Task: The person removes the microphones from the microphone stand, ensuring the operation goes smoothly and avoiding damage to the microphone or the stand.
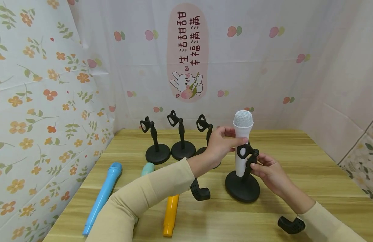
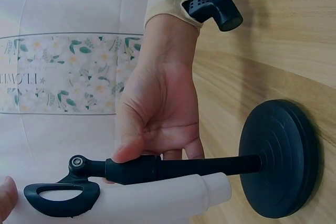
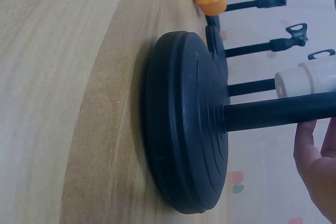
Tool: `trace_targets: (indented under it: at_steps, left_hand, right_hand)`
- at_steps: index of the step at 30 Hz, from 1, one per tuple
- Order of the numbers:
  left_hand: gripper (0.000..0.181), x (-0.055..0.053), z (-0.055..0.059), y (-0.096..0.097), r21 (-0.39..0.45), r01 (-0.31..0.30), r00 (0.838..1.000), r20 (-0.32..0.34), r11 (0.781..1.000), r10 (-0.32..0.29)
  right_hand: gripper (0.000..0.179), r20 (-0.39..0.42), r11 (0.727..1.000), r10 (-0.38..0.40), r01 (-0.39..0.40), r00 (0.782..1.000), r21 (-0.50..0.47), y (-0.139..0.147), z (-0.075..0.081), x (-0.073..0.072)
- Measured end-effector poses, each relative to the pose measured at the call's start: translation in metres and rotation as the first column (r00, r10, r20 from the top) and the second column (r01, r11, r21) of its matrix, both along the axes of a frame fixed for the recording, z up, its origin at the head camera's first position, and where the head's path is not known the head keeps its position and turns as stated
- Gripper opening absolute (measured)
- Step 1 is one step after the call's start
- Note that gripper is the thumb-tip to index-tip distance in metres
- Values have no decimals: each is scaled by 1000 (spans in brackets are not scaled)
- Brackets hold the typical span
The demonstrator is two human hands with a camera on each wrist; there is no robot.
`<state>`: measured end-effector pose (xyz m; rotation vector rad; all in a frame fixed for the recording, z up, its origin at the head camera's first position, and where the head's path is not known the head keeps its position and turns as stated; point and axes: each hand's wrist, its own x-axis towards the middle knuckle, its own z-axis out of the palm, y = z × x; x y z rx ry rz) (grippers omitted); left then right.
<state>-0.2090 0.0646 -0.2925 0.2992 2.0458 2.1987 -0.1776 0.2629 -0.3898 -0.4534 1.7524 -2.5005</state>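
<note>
A white microphone (image 1: 243,129) is held upright in my left hand (image 1: 218,146), thumb and fingers at its upper body below the mesh head. Its lower body stands beside the post of a black microphone stand (image 1: 242,188). The stand's clip ring (image 2: 62,199) lies across the microphone's body; I cannot tell whether the microphone passes through it. My right hand (image 1: 272,173) grips the post just below the clip joint, thumb on the near side (image 2: 163,108). The round base (image 3: 184,124) rests on the table. In the left wrist view only a fingertip of my left hand shows.
Behind, three more black stands (image 1: 157,154) are lined up, the rightmost partly covered by my left hand. A blue microphone (image 1: 103,198), a mint-green one (image 1: 148,168) and an orange one (image 1: 171,215) lie at the left, partly under my left sleeve. A patterned curtain closes the back.
</note>
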Motion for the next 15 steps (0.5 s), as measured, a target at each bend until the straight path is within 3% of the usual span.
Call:
trace_targets:
  at_steps: [15]
  left_hand:
    - [30, -1, -8, -2, 3, 9, 1000, 5, 1000, -9]
  right_hand:
    - [32, -4, 999, 7, -7, 1000, 53, 2, -5, -2]
